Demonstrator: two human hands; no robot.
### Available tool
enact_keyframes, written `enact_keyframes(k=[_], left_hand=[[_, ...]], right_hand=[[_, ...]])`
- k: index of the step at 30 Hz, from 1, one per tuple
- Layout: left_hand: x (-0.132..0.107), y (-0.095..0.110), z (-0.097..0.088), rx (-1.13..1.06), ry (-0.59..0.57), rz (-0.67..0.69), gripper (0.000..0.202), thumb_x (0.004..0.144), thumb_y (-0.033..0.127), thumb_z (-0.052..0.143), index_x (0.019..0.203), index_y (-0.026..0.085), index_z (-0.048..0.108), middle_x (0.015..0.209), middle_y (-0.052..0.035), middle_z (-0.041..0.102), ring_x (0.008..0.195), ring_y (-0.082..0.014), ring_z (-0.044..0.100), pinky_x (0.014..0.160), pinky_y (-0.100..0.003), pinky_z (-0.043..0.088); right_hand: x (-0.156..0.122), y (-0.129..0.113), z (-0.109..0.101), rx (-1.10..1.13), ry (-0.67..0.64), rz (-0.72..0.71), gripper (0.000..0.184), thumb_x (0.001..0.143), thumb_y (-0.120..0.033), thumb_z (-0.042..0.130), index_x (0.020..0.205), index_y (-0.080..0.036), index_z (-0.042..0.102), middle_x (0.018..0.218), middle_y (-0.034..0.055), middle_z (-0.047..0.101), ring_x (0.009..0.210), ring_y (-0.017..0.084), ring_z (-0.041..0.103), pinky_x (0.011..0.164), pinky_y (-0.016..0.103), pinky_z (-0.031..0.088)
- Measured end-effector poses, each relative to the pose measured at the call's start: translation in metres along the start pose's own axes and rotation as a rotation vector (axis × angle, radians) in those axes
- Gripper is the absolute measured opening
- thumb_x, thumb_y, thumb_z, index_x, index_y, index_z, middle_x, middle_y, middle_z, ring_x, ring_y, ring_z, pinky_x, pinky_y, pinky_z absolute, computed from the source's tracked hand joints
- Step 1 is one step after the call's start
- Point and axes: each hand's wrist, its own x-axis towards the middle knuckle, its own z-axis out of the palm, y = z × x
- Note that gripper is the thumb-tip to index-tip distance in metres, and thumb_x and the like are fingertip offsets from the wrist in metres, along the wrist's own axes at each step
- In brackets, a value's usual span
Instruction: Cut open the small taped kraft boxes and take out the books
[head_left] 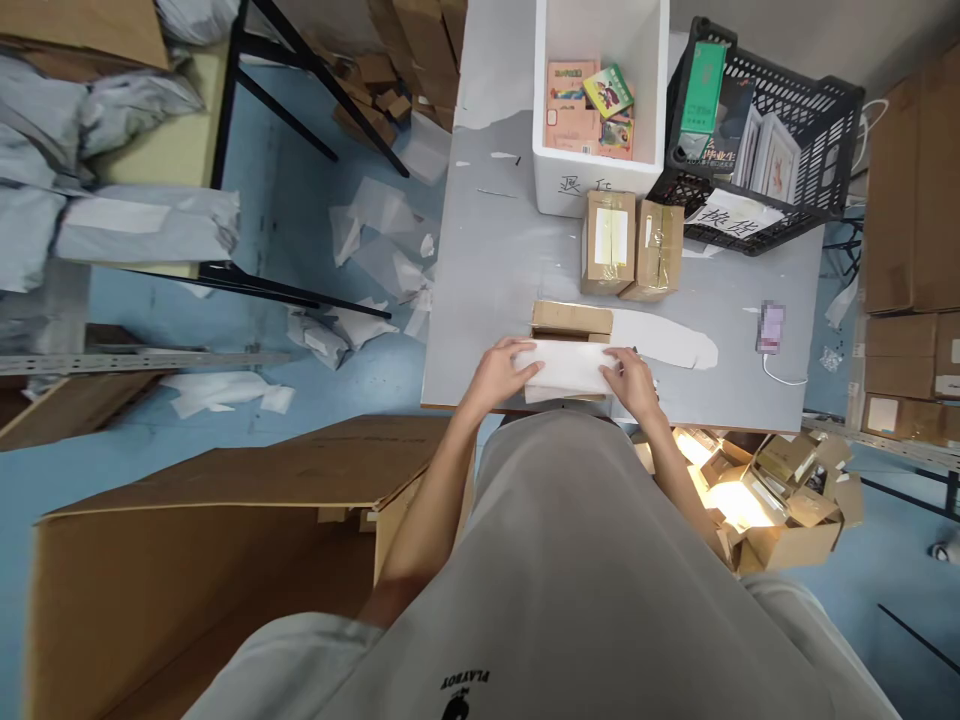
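Note:
Between my two hands lies a white wrapped bundle (pixel 568 366), flat and oblong; what is inside it is hidden. My left hand (pixel 501 374) grips its left end, thumb and fingers closed on the edge. At the opposite end, my right hand (pixel 630 380) pinches the bundle the same way. A small open cardboard box (pixel 572 318) sits at the bundle's far side, partly covered by it, with one flap raised. Whether the bundle rests inside the box or on top, I cannot tell. A loose white sheet (pixel 667 338) stretches to the right on the table.
Two taped cartons (pixel 609 243) stand behind the box on the grey table (pixel 510 250). Farther back are a white foam bin (pixel 600 180) with small boxes and a black crate (pixel 817 150) with books. A phone (pixel 770 328) lies right. A large open carton (pixel 225 480) stands left below.

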Motion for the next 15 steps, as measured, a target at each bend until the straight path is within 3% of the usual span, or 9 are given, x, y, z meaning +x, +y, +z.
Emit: enact_keyframes(k=[2, 4, 6, 9, 12, 15], left_hand=[[0.011, 0.002, 0.014, 0.150, 0.092, 0.073, 0.036, 0.084, 0.028, 0.082, 0.118, 0.023, 0.090, 0.142, -0.0144, 0.077, 0.133, -0.0393, 0.073, 0.126, -0.050, 0.054], [0.020, 0.003, 0.028, 0.222, 0.107, 0.104, 0.040, 0.087, 0.019, 0.074, 0.125, 0.022, 0.088, 0.147, -0.0150, 0.075, 0.136, -0.0396, 0.073, 0.130, -0.051, 0.052], [0.025, 0.002, 0.042, 0.252, 0.057, 0.110, 0.042, 0.089, 0.014, 0.070, 0.128, 0.020, 0.086, 0.151, -0.0167, 0.073, 0.139, -0.0405, 0.072, 0.130, -0.053, 0.052], [0.030, -0.003, 0.060, 0.233, -0.032, 0.071, 0.040, 0.087, 0.010, 0.071, 0.124, 0.017, 0.084, 0.153, -0.0213, 0.073, 0.143, -0.0435, 0.071, 0.132, -0.057, 0.050], [0.031, -0.011, 0.068, 0.202, -0.061, 0.029, 0.038, 0.087, 0.008, 0.071, 0.122, 0.018, 0.083, 0.152, -0.0235, 0.074, 0.142, -0.0442, 0.072, 0.131, -0.060, 0.050], [0.031, -0.016, 0.068, 0.388, -0.076, 0.013, 0.049, 0.093, 0.004, 0.061, 0.137, 0.016, 0.079, 0.157, -0.0222, 0.073, 0.142, -0.0402, 0.073, 0.129, -0.057, 0.054]], right_hand=[[0.015, -0.013, 0.012, -0.063, -0.006, 0.009, 0.053, 0.104, -0.031, 0.069, 0.156, -0.023, 0.071, 0.125, 0.0116, 0.084, 0.102, 0.031, 0.078, 0.106, 0.048, 0.062], [0.029, -0.028, 0.025, -0.168, -0.084, 0.029, 0.062, 0.107, -0.023, 0.065, 0.169, -0.021, 0.060, 0.128, 0.0132, 0.085, 0.112, 0.033, 0.081, 0.108, 0.047, 0.061], [0.041, -0.043, 0.037, -0.366, -0.224, 0.058, 0.056, 0.111, -0.016, 0.056, 0.167, -0.015, 0.061, 0.132, 0.0188, 0.086, 0.120, 0.035, 0.082, 0.108, 0.046, 0.060], [0.050, -0.058, 0.051, -0.619, -0.373, 0.110, 0.044, 0.113, -0.005, 0.047, 0.148, -0.010, 0.073, 0.134, 0.0268, 0.085, 0.126, 0.036, 0.082, 0.107, 0.043, 0.060], [0.048, -0.063, 0.056, -0.665, -0.380, 0.134, 0.040, 0.113, 0.001, 0.047, 0.140, -0.006, 0.075, 0.136, 0.0315, 0.082, 0.131, 0.035, 0.082, 0.108, 0.041, 0.060], [0.039, -0.063, 0.048, -0.699, -0.364, 0.152, 0.040, 0.113, 0.002, 0.046, 0.143, -0.005, 0.071, 0.137, 0.0337, 0.081, 0.132, 0.035, 0.082, 0.108, 0.042, 0.060]])
